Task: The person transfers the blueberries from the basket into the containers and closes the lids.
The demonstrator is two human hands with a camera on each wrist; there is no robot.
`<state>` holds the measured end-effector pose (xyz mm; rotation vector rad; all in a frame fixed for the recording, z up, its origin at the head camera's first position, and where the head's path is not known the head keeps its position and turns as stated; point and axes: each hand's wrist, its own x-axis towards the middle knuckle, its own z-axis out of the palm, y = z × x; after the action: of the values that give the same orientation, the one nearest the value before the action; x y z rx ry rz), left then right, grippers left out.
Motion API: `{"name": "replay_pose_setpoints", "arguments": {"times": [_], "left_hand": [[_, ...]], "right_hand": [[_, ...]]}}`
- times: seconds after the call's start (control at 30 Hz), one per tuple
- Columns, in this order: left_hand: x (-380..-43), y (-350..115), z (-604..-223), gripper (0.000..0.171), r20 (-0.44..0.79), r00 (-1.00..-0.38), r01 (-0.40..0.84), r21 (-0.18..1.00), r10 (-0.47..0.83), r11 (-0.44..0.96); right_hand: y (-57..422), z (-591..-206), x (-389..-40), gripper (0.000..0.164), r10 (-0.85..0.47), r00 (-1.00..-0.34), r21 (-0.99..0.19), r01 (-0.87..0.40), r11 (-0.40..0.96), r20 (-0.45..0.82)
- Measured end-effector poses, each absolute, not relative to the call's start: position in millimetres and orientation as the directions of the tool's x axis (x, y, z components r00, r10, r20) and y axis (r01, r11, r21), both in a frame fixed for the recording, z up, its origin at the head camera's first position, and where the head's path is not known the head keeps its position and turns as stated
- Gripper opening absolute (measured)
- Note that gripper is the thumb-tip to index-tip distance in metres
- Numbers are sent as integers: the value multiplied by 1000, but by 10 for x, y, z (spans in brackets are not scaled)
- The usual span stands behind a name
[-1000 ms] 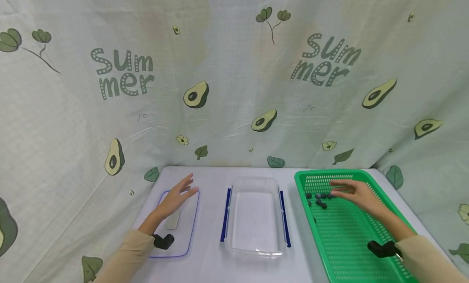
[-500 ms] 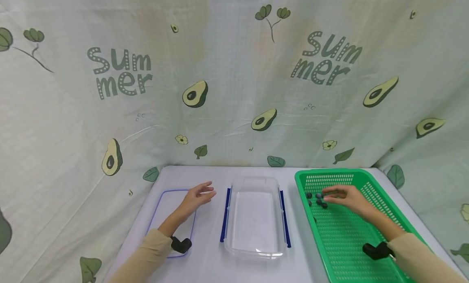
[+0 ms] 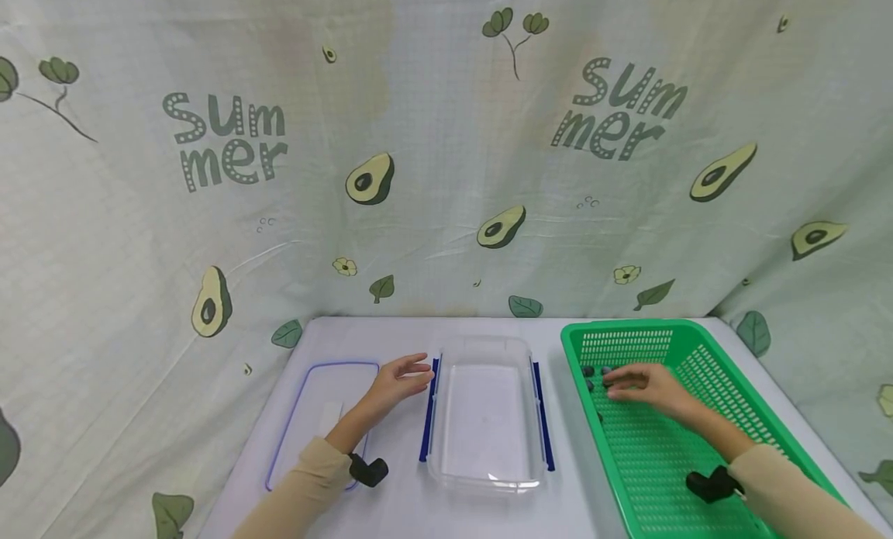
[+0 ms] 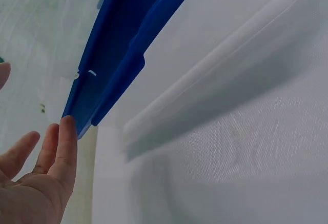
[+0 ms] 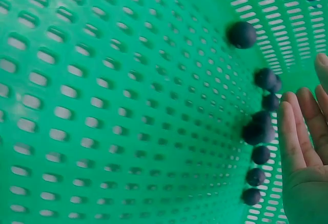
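Note:
In the head view my left hand (image 3: 399, 385) hovers at the left edge of the clear plastic box (image 3: 488, 478), close to its blue side latch (image 3: 427, 423). The left wrist view shows its fingers extended near the end of the blue latch (image 4: 115, 60); whether they touch it I cannot tell. My right hand (image 3: 649, 388) is over the green basket (image 3: 670, 477), with loosely extended fingers holding nothing visible. Beside those fingers, several dark round berries, likely blueberries (image 5: 259, 127), lie along the basket's side. In the head view the hand hides part of them.
A clear lid with a blue rim (image 3: 289, 423) lies flat at the left, partly under my left arm. A white table (image 3: 398, 492) carries everything. Behind it hangs a cloth (image 3: 432, 136) printed with avocados.
My left hand has moved right, from above the lid to the box's left edge. My right hand has shifted left and nearer, over the berries. Box and basket stay put.

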<state>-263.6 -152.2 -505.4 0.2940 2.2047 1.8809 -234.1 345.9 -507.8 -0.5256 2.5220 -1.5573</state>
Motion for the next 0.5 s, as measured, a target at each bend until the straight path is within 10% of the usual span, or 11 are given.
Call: {"name": "replay_pose_setpoints", "arguments": {"times": [0.5], "left_hand": [[-2619,-1435,-5122,62,-50,-952,10,980,300,197]], "right_hand": [[3391,-5350,-2279,34,-447,-884,-895,-303,328,136]]}}
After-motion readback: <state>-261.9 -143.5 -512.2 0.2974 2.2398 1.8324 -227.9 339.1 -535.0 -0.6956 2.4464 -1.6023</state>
